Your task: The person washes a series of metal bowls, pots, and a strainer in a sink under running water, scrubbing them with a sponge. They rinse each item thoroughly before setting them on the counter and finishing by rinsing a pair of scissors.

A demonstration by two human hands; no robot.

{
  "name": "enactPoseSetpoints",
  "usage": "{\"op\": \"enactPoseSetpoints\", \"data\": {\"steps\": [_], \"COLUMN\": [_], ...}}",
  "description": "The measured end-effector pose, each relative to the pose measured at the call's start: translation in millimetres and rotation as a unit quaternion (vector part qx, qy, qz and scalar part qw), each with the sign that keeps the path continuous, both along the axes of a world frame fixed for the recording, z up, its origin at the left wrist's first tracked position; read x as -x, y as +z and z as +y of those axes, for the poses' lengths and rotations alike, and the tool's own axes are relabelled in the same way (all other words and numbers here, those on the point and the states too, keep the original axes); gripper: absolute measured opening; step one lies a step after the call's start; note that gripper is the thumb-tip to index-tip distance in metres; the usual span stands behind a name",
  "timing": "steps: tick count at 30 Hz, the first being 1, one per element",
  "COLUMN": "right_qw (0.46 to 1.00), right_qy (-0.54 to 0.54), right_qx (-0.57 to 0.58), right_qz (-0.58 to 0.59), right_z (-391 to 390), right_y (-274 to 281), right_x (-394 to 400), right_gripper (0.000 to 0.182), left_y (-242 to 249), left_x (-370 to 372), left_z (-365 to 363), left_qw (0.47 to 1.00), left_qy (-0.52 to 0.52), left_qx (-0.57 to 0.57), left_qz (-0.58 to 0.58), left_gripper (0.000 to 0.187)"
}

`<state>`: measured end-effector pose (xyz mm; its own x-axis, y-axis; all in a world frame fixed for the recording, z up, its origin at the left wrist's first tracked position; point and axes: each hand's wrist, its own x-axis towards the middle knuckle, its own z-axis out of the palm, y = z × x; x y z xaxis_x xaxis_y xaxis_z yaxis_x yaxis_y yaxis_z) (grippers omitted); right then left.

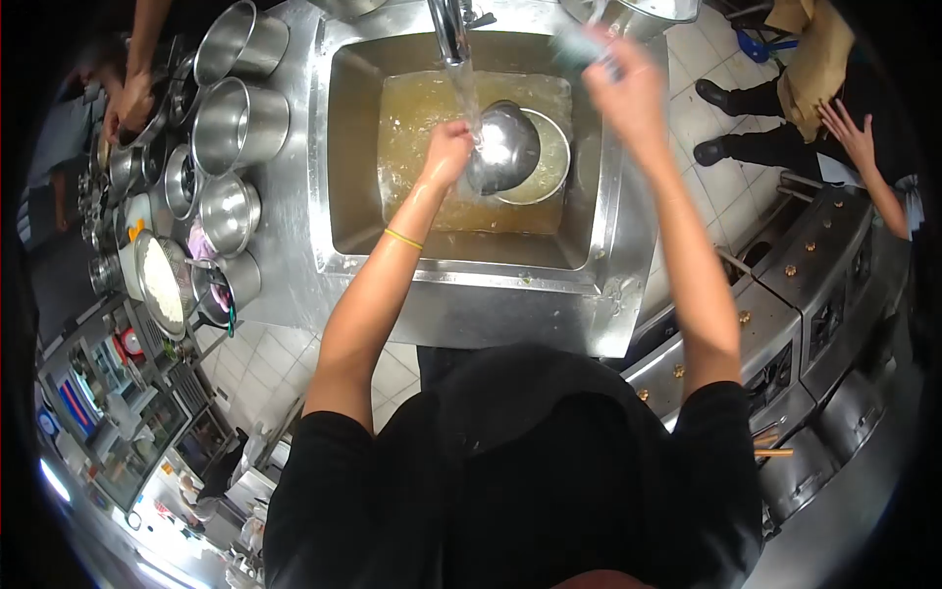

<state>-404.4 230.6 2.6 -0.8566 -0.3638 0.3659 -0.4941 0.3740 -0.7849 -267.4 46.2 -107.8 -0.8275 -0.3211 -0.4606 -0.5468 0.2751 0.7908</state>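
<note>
My left hand (449, 153), a yellow band on its wrist, is closed on the edge of a shiny metal bowl (510, 145). The bowl is tilted with its rounded outside up, beside the stream from the tap (448, 31). Partly behind it, a round pot (566, 157) full of water sits in the sink (353, 211), which holds cloudy yellowish water. My right hand (628, 86) is raised over the sink's right edge, smeared by motion. Its fingers are closed around a grey-green scouring pad (583, 49), also blurred.
Metal pots (235, 128) and a steel bowl (231, 214) line the counter's left side, near a strainer (162, 285) with pale contents. Another person's hand (130, 106) works at far left. At right, a person holds brown paper (819, 69) near the stoves (785, 285).
</note>
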Motion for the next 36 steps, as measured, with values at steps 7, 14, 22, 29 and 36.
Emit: {"op": "enactPoseSetpoints", "data": {"steps": [7,14,22,29,36], "right_qw": [0.974,0.996,0.896,0.973,0.974], "right_qy": [0.044,0.052,-0.181,-0.156,-0.119], "right_qx": [-0.077,0.066,0.039,0.042,0.180], "right_qz": [-0.209,0.003,-0.404,-0.162,-0.070], "right_z": [-95.3,-112.5,-25.8,18.9,18.9], "right_y": [-141.3,-131.5,-160.1,-50.3,8.4], "right_x": [-107.5,-154.7,-100.3,-91.0,-57.6], "right_gripper": [0.030,0.042,0.040,0.036,0.036], "left_y": [-17.7,-37.3,-18.2,-43.8,-73.9], "left_x": [-38.8,-74.2,-20.1,-22.0,-29.2], "left_z": [3.5,-60.2,-7.9,32.5,18.3], "left_qw": [0.952,0.750,0.983,0.893,0.996], "left_qy": [0.293,0.540,0.049,-0.188,0.034], "left_qx": [-0.075,-0.369,0.149,0.391,0.020], "left_qz": [-0.039,0.098,0.095,0.121,0.078], "left_gripper": [0.019,0.018,0.009,0.019,0.009]}}
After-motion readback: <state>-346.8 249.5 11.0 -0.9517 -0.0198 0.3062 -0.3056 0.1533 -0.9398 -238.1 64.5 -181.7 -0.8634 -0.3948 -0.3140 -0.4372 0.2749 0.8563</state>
